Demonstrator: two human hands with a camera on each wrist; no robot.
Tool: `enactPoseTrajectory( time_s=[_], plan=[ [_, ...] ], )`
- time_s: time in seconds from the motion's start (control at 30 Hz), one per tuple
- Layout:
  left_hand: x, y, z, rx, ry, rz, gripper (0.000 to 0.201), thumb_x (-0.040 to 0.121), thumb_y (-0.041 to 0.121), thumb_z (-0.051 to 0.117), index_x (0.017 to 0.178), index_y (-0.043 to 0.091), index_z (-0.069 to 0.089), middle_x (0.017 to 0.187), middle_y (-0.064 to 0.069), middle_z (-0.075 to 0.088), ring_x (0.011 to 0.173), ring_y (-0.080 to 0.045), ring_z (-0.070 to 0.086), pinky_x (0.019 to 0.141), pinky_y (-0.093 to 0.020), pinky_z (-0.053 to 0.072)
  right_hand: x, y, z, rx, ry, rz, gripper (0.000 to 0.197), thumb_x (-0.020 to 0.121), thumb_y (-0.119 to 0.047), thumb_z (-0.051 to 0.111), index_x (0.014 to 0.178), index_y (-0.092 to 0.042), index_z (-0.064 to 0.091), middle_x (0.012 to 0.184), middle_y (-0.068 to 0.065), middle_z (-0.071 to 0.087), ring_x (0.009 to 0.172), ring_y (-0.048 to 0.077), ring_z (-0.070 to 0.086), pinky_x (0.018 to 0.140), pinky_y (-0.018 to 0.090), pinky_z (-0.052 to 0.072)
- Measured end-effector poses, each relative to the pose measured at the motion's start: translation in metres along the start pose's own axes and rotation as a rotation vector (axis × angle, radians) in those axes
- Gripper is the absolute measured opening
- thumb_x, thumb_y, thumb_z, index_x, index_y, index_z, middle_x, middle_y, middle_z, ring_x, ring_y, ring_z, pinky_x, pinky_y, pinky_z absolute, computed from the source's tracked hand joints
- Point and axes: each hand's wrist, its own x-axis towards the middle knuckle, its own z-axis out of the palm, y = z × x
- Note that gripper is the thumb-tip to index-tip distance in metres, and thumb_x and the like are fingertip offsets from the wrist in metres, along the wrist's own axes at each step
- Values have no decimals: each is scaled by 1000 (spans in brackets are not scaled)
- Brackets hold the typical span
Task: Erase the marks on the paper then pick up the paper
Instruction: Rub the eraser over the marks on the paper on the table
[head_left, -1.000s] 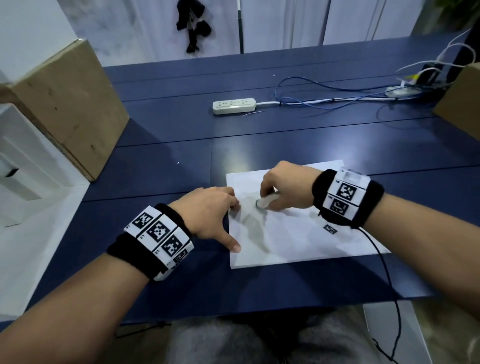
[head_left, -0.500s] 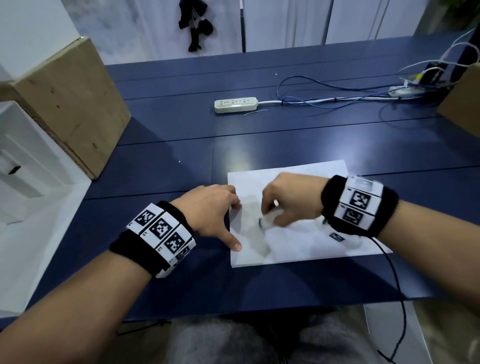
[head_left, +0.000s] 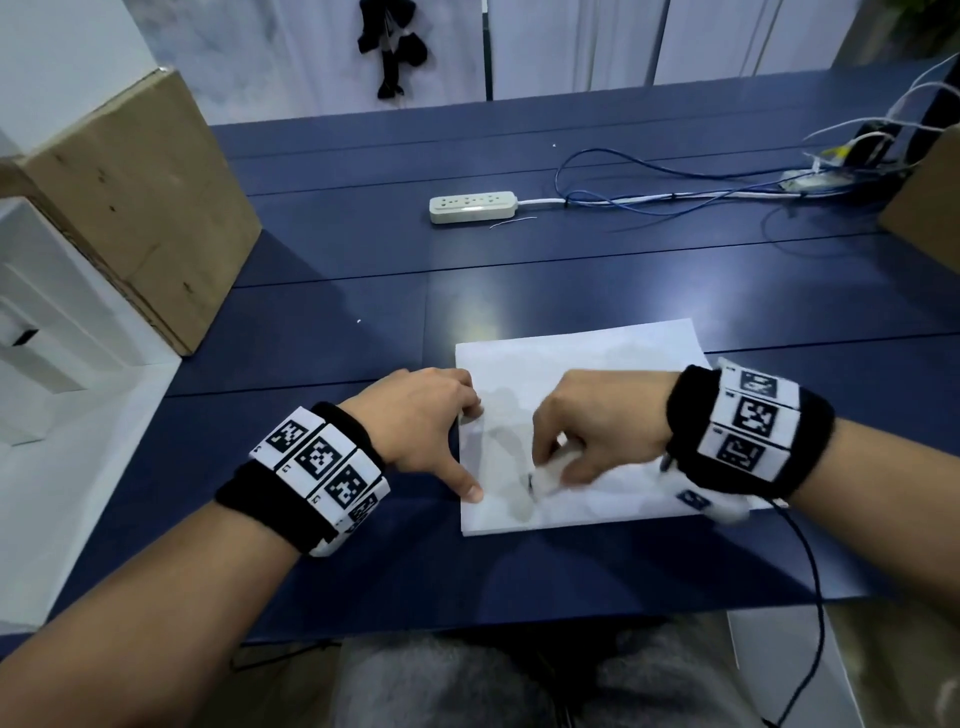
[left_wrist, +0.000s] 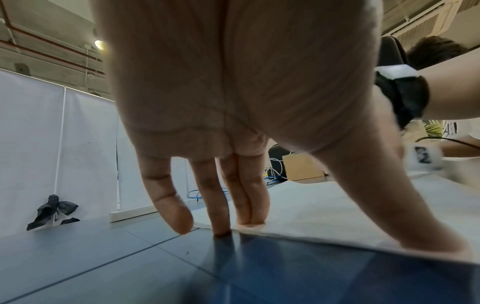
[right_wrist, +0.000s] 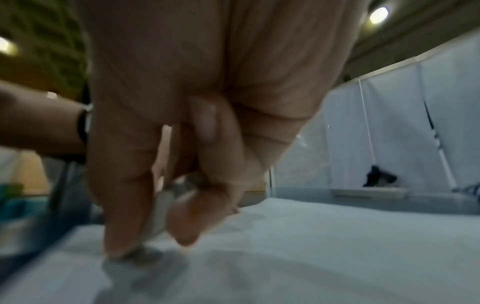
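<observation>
A white sheet of paper (head_left: 597, 358) lies flat on the blue table (head_left: 363, 291) in front of me. My left hand (head_left: 431, 426) rests at the paper's left edge (left_wrist: 324, 207), its straight fingertips and thumb pressing the sheet down. My right hand (head_left: 587, 431) pinches a small whitish eraser (head_left: 545, 475) between thumb and fingers, its tip touching the lower-left part of the paper (right_wrist: 324, 236). The eraser (right_wrist: 166, 207) looks blurred in the right wrist view. I cannot make out any marks on the paper.
A white power strip (head_left: 472, 206) with blue and white cables (head_left: 649, 192) lies farther back. A cardboard box (head_left: 135, 208) stands at the left beside white foam (head_left: 47, 332). Another cardboard box (head_left: 930, 208) sits at the right edge. A black wire (head_left: 810, 571) trails from my right wrist.
My right hand has slid the eraser toward me across the paper, from the sheet's upper middle to its lower-left part. The left hand has stayed pressing the left edge.
</observation>
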Motion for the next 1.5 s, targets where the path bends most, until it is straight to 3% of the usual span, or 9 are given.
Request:
enactPoseTrajectory(
  time_s=[0.07, 0.3, 0.5, 0.73, 0.8, 0.97, 1.17, 1.37, 1.5],
  plan=[
    [0, 0, 0, 3, 3, 4, 90, 51, 78, 76, 122, 24, 59, 117, 16, 51, 104, -13, 56, 90, -36, 47, -3, -4, 1, 3, -66, -27, 27, 79, -33, 73, 105, -25, 73, 93, -7, 71, 79, 8, 56, 75, 22, 48],
    [0, 0, 0, -4, 13, 12, 86, 51, 77, 77, 120, 27, 60, 114, 17, 52, 103, -12, 55, 83, -31, 42, 21, 28, -10, -57, 202, 160, 24, 80, -28, 69, 102, -21, 73, 96, -1, 72, 90, 22, 63, 78, 39, 55],
    [1, 1, -1, 0, 7, 10, 94, 50, 78, 76, 126, 25, 58, 117, 17, 52, 105, -11, 56, 90, -33, 46, -1, 1, 1, 15, -35, 4, 27, 77, -31, 72, 103, -24, 73, 95, -8, 69, 79, 8, 54, 75, 23, 47],
    [0, 3, -2, 10, 3, 8, 90, 50, 78, 76, 122, 26, 60, 114, 16, 52, 103, -13, 56, 87, -32, 44, 23, 28, -10, -29, 195, 211, 23, 80, -28, 68, 101, -20, 73, 94, 1, 72, 92, 24, 64, 77, 41, 56],
    [0, 2, -2, 8, 6, 2, 89, 50, 77, 77, 121, 26, 60, 114, 17, 52, 103, -13, 56, 87, -33, 45, 18, 22, -4, -55, 198, 131, 24, 77, -26, 67, 100, -20, 73, 94, 0, 72, 89, 22, 63, 79, 37, 54],
    [3, 1, -1, 21, -5, 3, 93, 48, 81, 74, 121, 26, 59, 113, 18, 52, 101, -11, 57, 89, -36, 48, -3, 2, 4, 19, -54, -9, 30, 74, -35, 73, 102, -26, 73, 94, -6, 71, 82, 13, 61, 77, 29, 52],
    [2, 0, -1, 15, 7, 17, 86, 50, 79, 75, 117, 28, 60, 112, 18, 52, 100, -10, 56, 83, -31, 44, 17, 38, -9, 21, 215, 187, 20, 77, -33, 67, 94, -23, 74, 86, -2, 72, 81, 20, 64, 74, 39, 56],
    [3, 1, -2, 35, 0, 15, 87, 50, 80, 74, 116, 26, 60, 111, 17, 51, 97, -10, 56, 84, -34, 48, -10, 5, 4, 18, -67, -30, 25, 76, -32, 71, 100, -25, 72, 94, -7, 70, 81, 9, 58, 74, 27, 50],
    [1, 3, -3, 43, -2, 15, 87, 51, 80, 75, 118, 26, 60, 114, 17, 52, 101, -11, 57, 87, -35, 48, 10, 22, -7, -23, 82, 88, 24, 78, -34, 67, 98, -22, 73, 92, -3, 72, 83, 17, 62, 77, 34, 54]
  ],
)
